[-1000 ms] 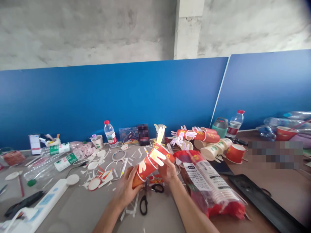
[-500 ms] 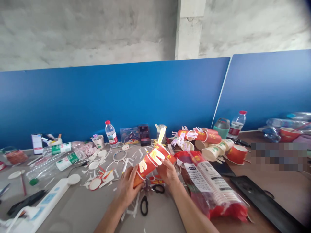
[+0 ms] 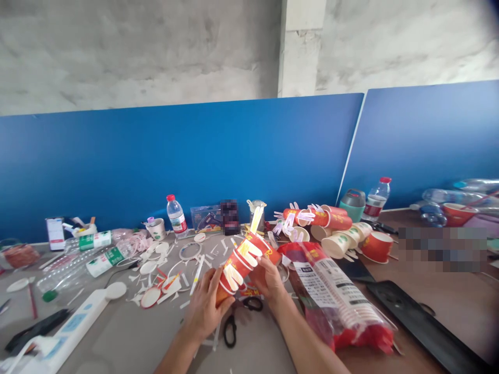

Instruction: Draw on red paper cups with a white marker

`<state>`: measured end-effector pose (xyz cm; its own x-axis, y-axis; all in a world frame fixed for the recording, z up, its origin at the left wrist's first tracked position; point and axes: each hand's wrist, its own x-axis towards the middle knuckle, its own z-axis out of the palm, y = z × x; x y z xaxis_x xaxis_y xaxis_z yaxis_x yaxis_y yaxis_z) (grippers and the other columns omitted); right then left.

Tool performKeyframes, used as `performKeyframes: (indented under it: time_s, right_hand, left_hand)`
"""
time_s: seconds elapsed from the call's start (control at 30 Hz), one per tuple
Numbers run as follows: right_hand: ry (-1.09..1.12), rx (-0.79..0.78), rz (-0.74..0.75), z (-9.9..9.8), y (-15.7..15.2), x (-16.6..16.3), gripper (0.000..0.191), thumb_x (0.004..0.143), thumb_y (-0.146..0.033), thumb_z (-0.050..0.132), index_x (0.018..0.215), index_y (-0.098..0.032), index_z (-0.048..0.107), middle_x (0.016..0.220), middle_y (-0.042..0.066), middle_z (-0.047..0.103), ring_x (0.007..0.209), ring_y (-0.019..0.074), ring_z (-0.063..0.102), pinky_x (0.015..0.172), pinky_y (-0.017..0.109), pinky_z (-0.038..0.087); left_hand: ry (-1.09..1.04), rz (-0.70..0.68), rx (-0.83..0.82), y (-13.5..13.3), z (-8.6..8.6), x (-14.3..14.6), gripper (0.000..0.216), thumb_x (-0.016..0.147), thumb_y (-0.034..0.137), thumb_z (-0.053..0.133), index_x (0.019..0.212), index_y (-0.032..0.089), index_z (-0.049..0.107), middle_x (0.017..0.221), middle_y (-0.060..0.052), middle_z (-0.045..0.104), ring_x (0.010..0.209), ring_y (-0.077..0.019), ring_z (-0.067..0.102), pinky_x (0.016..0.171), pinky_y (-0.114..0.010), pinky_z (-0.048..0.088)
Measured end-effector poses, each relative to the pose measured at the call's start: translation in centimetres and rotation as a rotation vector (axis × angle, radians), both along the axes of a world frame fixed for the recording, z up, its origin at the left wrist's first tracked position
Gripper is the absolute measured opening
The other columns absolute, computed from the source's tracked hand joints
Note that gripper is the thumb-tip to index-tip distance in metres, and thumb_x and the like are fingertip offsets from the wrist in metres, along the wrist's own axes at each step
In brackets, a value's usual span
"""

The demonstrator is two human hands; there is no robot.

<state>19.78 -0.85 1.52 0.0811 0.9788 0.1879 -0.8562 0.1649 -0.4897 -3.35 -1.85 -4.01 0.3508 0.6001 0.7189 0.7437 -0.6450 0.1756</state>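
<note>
A row of joined red paper cups (image 3: pixel 238 261) lies tilted between my hands, with pale paper cutouts shaped like small hands stuck along it. My left hand (image 3: pixel 209 299) is wrapped round its lower left end. Around the upper right end my right hand (image 3: pixel 267 278) is closed, its fingertips partly hidden behind the cups. A yellowish strip-like cutout (image 3: pixel 256 220) sticks up from the top. Below the cups lie black-handled scissors (image 3: pixel 230 331), their blades out of sight. More red cups with purple-tinted hand cutouts (image 3: pixel 297 216) rest farther back on the right.
A plastic bag of stacked paper cups (image 3: pixel 331 296) lies beside my right forearm. White paper scraps (image 3: pixel 163 283) and a tape ring (image 3: pixel 191 251) cover the left middle. A white power strip (image 3: pixel 78 327), plastic bottles (image 3: pixel 105 262) and an upright water bottle (image 3: pixel 177 217) stand or lie around.
The joined cups have turned slightly in my hands, so the lower cutout shows more of its face. Both hands keep their hold. The whole view has shifted slightly.
</note>
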Motion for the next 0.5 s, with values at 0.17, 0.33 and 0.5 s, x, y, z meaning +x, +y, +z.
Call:
performKeyframes:
  time_s: [0.17, 0.33, 0.5]
  right_hand:
    - [-0.034, 0.006, 0.021, 0.3, -0.2, 0.1, 0.06, 0.068, -0.029, 0.104, 0.125, -0.034, 0.084, 0.108, 0.004, 0.095, 0.091, 0.0306, 0.09, 0.091, 0.045, 0.074]
    - [-0.106, 0.021, 0.018, -0.1, 0.0, 0.5, 0.055, 0.071, -0.032, 0.101, 0.123, -0.032, 0.083, 0.098, 0.001, 0.093, 0.092, 0.0306, 0.09, 0.096, 0.047, 0.074]
    - [-0.115, 0.008, 0.015, -0.2, 0.1, 0.4, 0.058, 0.069, -0.035, 0.104, 0.123, -0.032, 0.082, 0.097, 0.0, 0.092, 0.089, 0.0299, 0.089, 0.097, 0.046, 0.074]
  left_hand:
    - [-0.08, -0.021, -0.156, -0.3, 0.7, 0.5, 0.072, 0.099, 0.027, 0.076, 0.17, 0.029, 0.064, 0.154, -0.016, 0.082, 0.134, -0.0394, 0.083, 0.113, -0.059, 0.071]
    - [-0.059, -0.017, -0.273, -0.4, 1.4, 1.0, 0.078, 0.093, 0.023, 0.081, 0.169, 0.031, 0.067, 0.152, -0.015, 0.084, 0.125, -0.0403, 0.086, 0.107, -0.058, 0.074]
    - [0.02, 0.058, -0.291, -0.6, 1.9, 1.2, 0.076, 0.092, 0.02, 0.079, 0.166, 0.03, 0.068, 0.149, -0.015, 0.085, 0.122, -0.0396, 0.087, 0.103, -0.054, 0.074]
